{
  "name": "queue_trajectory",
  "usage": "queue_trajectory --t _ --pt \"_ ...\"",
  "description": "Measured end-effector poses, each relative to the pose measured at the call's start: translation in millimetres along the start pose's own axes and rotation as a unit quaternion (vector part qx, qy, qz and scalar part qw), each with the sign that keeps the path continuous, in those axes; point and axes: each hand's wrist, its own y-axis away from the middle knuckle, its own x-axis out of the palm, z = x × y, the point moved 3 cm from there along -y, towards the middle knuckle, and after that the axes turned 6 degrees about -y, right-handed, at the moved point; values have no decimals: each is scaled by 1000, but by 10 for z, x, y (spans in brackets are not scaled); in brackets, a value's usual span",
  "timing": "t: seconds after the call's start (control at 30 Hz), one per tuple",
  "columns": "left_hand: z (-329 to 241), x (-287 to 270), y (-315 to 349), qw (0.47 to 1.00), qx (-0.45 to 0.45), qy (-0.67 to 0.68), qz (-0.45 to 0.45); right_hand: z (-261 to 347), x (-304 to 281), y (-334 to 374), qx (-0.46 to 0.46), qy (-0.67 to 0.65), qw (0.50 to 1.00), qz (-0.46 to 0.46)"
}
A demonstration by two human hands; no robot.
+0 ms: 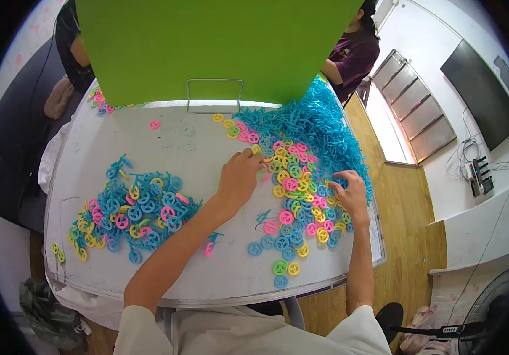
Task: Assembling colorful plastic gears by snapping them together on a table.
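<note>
My left hand [239, 178] reaches over the left edge of a pile of small plastic wheels [290, 184] in pink, yellow, green and blue. Its fingers are drawn together, and what they hold, if anything, is hidden. My right hand [351, 194] hovers at the right side of the wheels, next to a large heap of thin blue plastic sticks [307, 121]. Its thumb and forefinger are curved and apart, with no piece plainly between them. Left of my left forearm lies a mound of wheels joined to blue sticks [139, 207].
The white table [219, 278] has a raised rim. A tall green panel [207, 50] stands across its far side, with a wire frame [214, 96] before it. Two people sit beyond the panel, one at each side. A fan [491, 313] stands at the lower right.
</note>
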Motion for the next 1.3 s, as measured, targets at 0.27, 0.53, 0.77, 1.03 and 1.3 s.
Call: queue_trajectory --t 0.27,0.53,0.77,1.03,1.3 --pt "-39 -458 330 828 -281 465 141 -81 -21 12 31 -23 999 -13" --pt "3 -691 726 761 -322 552 113 735 14 48 112 -415 901 -64" --pt "21 -616 794 769 -309 546 126 1322 63 45 5 -206 978 33" --pt "-18 -610 816 772 -295 546 140 936 -24 415 -13 -78 985 154" --pt "-25 -619 819 780 -303 529 142 905 -97 389 -38 -92 994 42"
